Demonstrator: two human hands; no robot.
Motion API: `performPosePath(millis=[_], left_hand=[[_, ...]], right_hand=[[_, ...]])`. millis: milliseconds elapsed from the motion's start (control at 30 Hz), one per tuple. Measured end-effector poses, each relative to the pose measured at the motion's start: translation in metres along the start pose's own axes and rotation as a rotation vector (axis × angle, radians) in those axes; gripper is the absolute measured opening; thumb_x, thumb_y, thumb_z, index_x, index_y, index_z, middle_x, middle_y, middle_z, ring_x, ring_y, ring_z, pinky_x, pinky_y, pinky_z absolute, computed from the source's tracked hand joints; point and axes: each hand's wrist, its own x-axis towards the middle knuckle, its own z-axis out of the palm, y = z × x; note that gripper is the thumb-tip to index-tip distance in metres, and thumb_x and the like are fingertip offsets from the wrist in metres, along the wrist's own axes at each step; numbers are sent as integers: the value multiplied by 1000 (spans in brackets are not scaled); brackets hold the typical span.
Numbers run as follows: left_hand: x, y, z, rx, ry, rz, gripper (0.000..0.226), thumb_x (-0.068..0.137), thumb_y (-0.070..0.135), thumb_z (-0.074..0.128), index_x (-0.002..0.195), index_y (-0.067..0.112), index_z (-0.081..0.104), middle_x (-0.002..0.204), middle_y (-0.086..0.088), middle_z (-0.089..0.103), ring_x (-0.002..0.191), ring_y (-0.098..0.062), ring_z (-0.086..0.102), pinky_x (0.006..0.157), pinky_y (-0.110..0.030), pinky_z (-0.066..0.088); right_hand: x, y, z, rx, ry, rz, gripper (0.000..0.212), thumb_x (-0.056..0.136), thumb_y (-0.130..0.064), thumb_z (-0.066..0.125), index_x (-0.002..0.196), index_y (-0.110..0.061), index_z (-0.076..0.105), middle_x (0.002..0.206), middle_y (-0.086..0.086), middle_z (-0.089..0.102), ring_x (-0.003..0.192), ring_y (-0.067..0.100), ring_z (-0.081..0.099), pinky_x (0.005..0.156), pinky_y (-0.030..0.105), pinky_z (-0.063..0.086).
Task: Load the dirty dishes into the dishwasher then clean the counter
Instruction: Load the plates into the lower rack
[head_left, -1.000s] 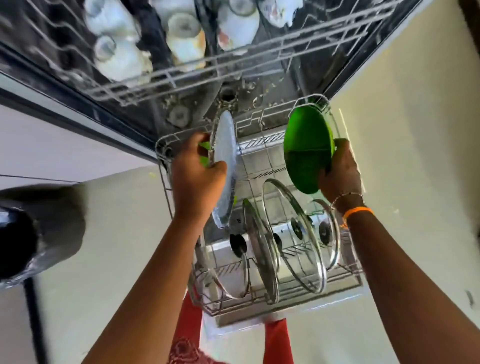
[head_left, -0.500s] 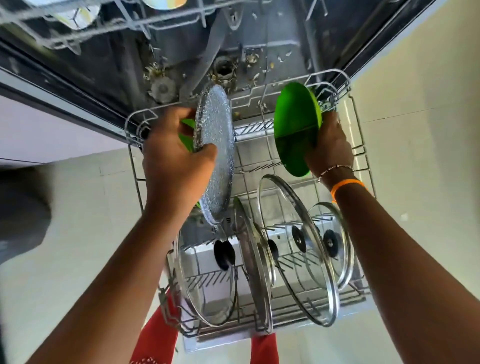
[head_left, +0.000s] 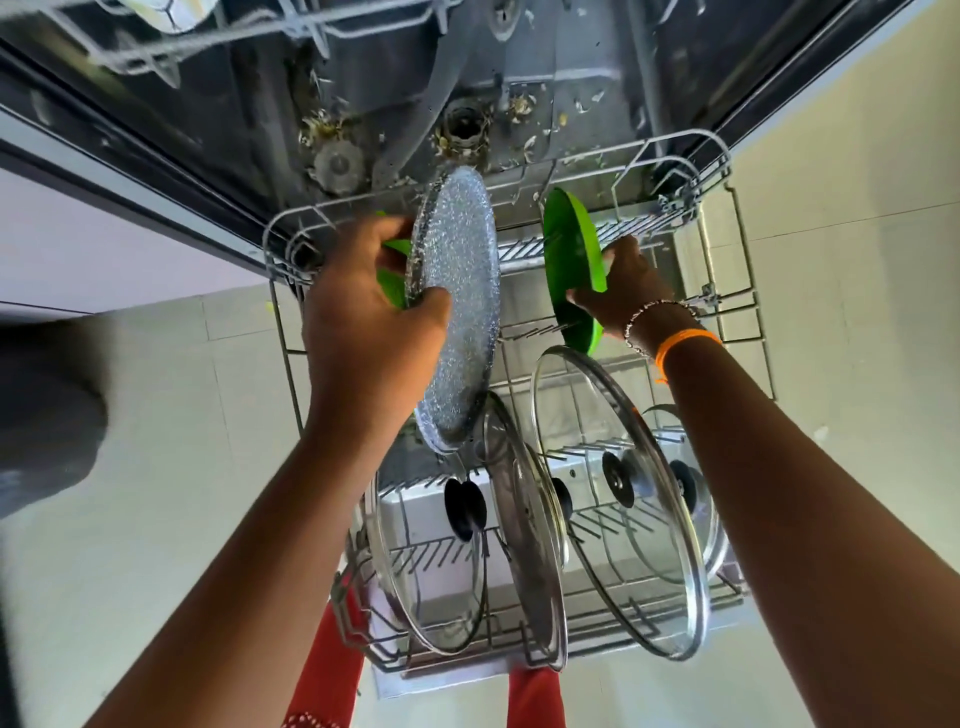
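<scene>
A pale tiled floor (head_left: 156, 467) is lying under the pulled-out wire rack (head_left: 748, 291) (four glass lids are standing in it). The left hand (head_left: 374, 332) is gripping one speckled plate (head_left: 457, 306) on edge over the rack. The right hand (head_left: 628, 291) is holding one green plate (head_left: 571, 260) upright there.

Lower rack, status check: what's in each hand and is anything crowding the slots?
Left hand grips speckled plate plus a green one behind. Right hand holds green plate upright over lower rack. Glass lids fill the near rows.
</scene>
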Motion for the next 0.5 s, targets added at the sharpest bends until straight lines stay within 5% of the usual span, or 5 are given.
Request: performPosePath(millis=[133, 233, 333, 500], left_hand=[[4, -6, -7, -36, 14, 47, 26, 80, 15, 61, 104, 22, 65, 89, 12, 65, 80, -5, 60, 78, -27, 49], [11, -4, -11, -32, -65, 165, 24, 82, 10, 58, 98, 26, 65, 84, 21, 59, 77, 10, 55, 78, -11, 43], [16, 2, -14, 17, -115, 273, 22, 83, 8, 54, 97, 20, 66, 90, 10, 61, 88, -2, 53, 81, -15, 39], [15, 10, -15, 101, -32, 396, 35, 80, 11, 61, 115, 13, 61, 111, 8, 47, 112, -17, 47, 97, -31, 38]], right_hand=[[-18, -18, -14, 61, 287, -379, 69, 73, -14, 72, 131, 2, 38, 132, 19, 43, 121, 33, 43, 101, 31, 35], [-36, -44, -31, 20, 201, -664, 68, 68, -13, 74, 130, -8, 46, 133, 10, 49, 123, 26, 44, 101, 21, 30], [-47, -55, -42, -101, 43, -720, 24, 77, -19, 65, 101, -13, 67, 102, 10, 69, 95, 26, 63, 73, 23, 40], [-63, -47, -40, -185, 287, -670, 29, 84, -28, 53, 101, -12, 69, 89, 21, 69, 79, 38, 63, 63, 33, 41]])
